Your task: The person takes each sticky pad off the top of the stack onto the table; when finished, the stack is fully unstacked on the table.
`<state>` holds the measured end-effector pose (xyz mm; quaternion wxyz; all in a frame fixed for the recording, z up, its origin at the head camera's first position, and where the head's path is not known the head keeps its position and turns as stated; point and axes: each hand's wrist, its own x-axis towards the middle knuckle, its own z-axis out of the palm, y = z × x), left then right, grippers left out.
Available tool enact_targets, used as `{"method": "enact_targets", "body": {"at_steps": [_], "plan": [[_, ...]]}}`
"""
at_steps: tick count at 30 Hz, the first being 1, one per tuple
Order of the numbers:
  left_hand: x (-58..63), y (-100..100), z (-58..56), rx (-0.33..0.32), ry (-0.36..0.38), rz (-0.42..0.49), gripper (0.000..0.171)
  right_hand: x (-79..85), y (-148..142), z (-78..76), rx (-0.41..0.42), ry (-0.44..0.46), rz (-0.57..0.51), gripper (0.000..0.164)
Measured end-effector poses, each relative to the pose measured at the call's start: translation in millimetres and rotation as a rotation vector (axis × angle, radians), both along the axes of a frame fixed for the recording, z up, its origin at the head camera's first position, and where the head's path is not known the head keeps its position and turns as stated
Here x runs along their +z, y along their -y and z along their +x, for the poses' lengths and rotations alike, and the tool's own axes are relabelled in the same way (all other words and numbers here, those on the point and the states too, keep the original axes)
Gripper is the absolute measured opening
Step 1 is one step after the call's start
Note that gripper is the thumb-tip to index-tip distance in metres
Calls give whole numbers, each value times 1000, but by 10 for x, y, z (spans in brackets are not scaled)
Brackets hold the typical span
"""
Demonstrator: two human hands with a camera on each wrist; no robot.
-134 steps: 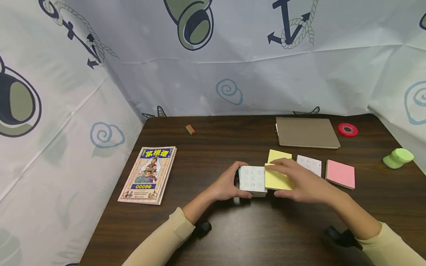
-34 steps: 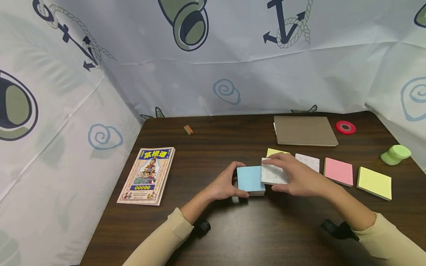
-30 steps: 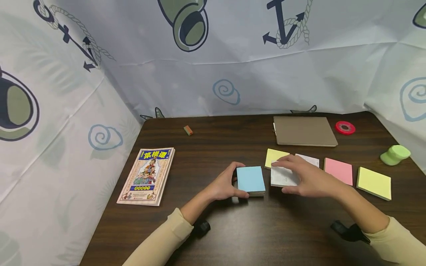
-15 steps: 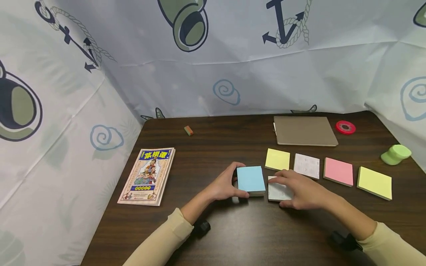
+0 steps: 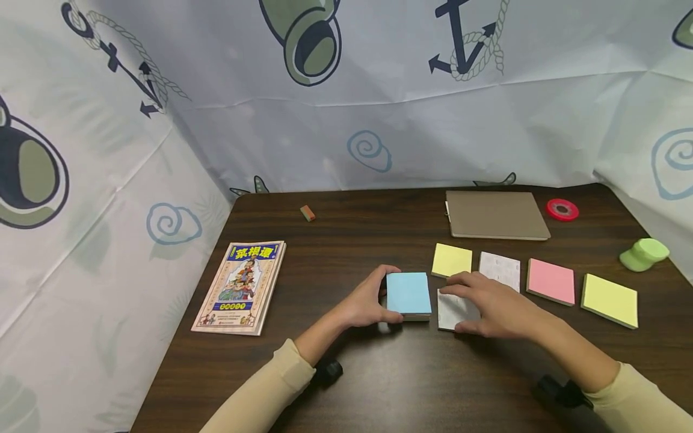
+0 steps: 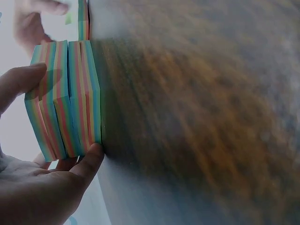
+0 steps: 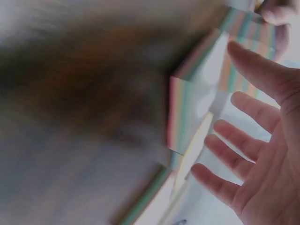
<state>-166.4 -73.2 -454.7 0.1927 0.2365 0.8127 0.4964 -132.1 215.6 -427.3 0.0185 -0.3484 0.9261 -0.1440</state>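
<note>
My left hand (image 5: 360, 304) grips a stack of sticky note pads, blue on top (image 5: 408, 293), standing on the table. In the left wrist view its striped edges (image 6: 68, 98) show between thumb and fingers. Just right of the stack a white sticky note pad (image 5: 453, 311) lies flat. Over that pad hovers my right hand (image 5: 498, 307); the right wrist view shows its fingers (image 7: 234, 143) spread and apart from the pad. Behind and to the right lie a yellow pad (image 5: 452, 260), a patterned white pad (image 5: 500, 269), a pink pad (image 5: 550, 281) and another yellow pad (image 5: 610, 299).
An illustrated book (image 5: 240, 288) lies at the left of the dark wooden table (image 5: 346, 240). Toward the back are a small orange-green eraser (image 5: 307, 213), a flat grey-brown notebook-like item (image 5: 497, 215) and a red ring-shaped item (image 5: 562, 209). A light green object (image 5: 644, 254) is at the right edge.
A yellow pad went from the stack to the far right. My right hand then moved a white pad off the blue one, down onto the table, and let it go. My left hand stayed put.
</note>
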Motion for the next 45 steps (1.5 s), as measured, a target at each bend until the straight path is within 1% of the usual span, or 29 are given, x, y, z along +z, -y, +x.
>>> {"method": "enact_targets", "body": {"at_steps": [4,6,9,11,13,18,24,27,31,37,41,45], "plan": [[-1,-2,0,0,-8,-8,86,159,53,-39,-40,-27,-50,58],[1,-3,2,3,-36,-34,86,211,108,-56,-45,-29,-85,57],[8,-8,7,4,-86,-85,86,226,232,-79,-31,-16,-137,59],[12,-9,9,6,-120,-123,86,199,328,-86,-5,-7,-160,62],[6,-11,12,7,-138,-152,86,154,424,-91,24,-3,-159,66],[-7,-21,29,5,-143,-183,89,51,605,-112,85,3,-138,69],[-10,-24,40,9,-142,-193,89,-12,700,-147,99,27,-162,71],[-12,-24,40,11,-144,-202,87,-29,717,-157,101,27,-170,72],[-10,-30,29,19,-137,-194,87,-31,726,-171,92,17,-165,71],[-1,-32,18,19,-92,-165,88,24,693,-168,57,24,-156,68],[2,-38,15,27,-81,-154,89,111,576,-147,18,37,-151,67],[2,-49,10,36,-108,-156,89,208,330,-106,-25,43,-158,69]]}}
